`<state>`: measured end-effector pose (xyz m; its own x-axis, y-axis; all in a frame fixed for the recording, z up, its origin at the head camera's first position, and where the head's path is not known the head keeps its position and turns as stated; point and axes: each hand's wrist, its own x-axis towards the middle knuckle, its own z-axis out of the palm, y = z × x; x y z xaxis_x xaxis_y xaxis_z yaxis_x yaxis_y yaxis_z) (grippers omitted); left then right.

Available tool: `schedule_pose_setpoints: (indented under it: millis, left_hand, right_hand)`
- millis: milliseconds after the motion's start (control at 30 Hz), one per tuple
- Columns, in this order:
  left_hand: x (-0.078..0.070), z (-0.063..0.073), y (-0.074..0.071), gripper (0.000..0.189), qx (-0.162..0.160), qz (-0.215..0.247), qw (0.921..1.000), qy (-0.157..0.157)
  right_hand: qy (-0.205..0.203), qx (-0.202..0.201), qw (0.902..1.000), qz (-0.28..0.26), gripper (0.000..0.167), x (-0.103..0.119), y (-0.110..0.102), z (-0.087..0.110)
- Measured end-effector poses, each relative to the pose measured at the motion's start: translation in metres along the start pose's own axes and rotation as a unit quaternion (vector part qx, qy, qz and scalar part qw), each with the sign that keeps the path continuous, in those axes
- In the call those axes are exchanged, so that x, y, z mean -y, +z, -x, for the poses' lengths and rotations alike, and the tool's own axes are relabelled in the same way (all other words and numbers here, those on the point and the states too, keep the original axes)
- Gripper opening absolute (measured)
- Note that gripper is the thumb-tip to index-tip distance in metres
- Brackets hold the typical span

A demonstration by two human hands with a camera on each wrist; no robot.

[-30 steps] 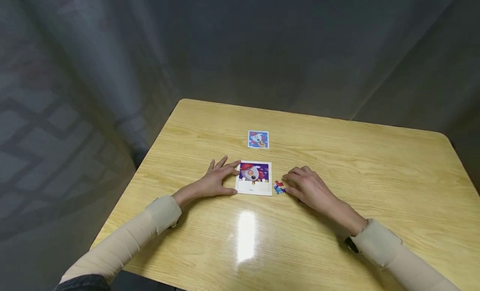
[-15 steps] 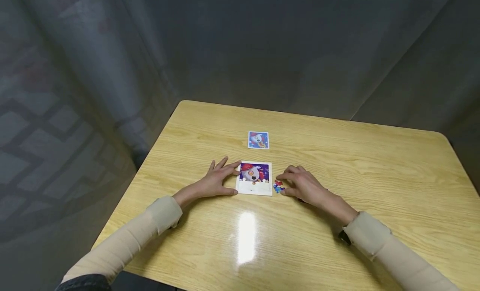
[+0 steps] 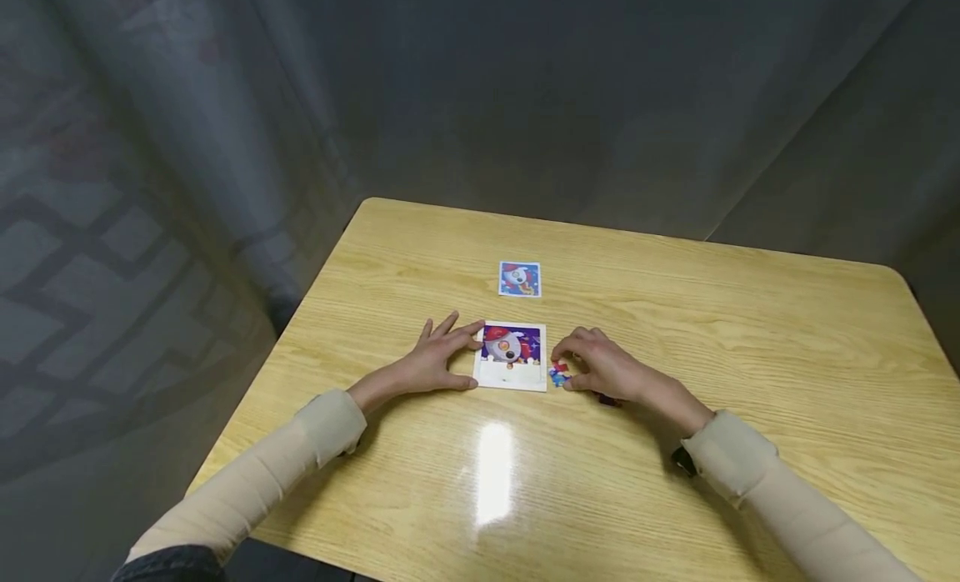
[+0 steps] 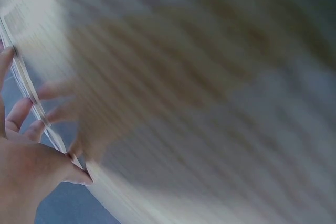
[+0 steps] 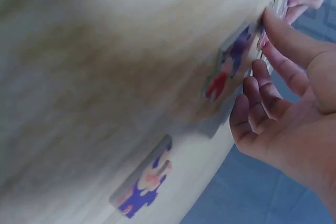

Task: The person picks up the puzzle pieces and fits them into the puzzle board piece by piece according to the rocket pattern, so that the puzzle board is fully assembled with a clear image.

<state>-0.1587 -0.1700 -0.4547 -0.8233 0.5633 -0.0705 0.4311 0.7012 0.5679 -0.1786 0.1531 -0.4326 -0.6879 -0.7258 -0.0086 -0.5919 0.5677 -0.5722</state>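
A square white puzzle tray (image 3: 510,378) lies on the table. Joined pieces fill its upper half with a purple and red picture of a white character. My left hand (image 3: 433,367) rests at the tray's left edge, fingers spread, thumb at the lower corner and index finger at the upper one. Just right of the tray, my right hand (image 3: 606,370) pinches a red and blue jigsaw piece (image 3: 558,373) between thumb and index finger, its other fingers loosely bent. In the right wrist view, a red and purple piece (image 5: 229,64) lies beside that hand, and another purple piece (image 5: 144,184) farther off.
Behind the tray lies a small square picture card (image 3: 520,279) with a similar character. A dark piece (image 3: 609,400) shows below the right hand. The wooden table (image 3: 712,315) extends far to the right, and a grey curtain (image 3: 525,107) hangs behind it.
My right hand has moved slightly left, its thumb and index finger closing in around the red and blue piece. The dark piece below it has come into view. The left hand stays put.
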Motion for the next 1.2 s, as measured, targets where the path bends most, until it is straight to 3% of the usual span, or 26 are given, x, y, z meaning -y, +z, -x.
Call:
schedule_pose_setpoints:
  millis: [233, 533, 767, 1033, 1200]
  left_hand:
    - [-0.001, -0.002, -0.001, 0.057, 0.004, 0.000, 1.0000, 0.000]
    - [0.003, -0.001, 0.001, 0.058, 0.005, 0.000, 1.0000, -0.003]
    - [0.002, 0.001, 0.002, 0.057, 0.001, 0.002, 1.0000, -0.002]
    - [0.000, 0.000, -0.001, 0.055, 0.000, 0.003, 1.0000, -0.001]
    - [0.002, 0.000, -0.001, 0.055, -0.001, 0.004, 1.0000, 0.002]
  right_hand:
    - [0.013, -0.003, 0.9999, 0.004, 0.035, 0.000, 0.000, 0.001]
    - [0.036, -0.067, 0.9965, 0.032, 0.035, -0.003, 0.011, 0.010]
    - [-0.032, -0.131, 0.9853, 0.105, 0.042, -0.004, 0.014, 0.013]
    - [-0.125, -0.182, 0.9703, 0.098, 0.042, 0.008, 0.012, -0.001]
    - [-0.122, -0.185, 0.9688, 0.112, 0.043, 0.020, 0.018, -0.014]
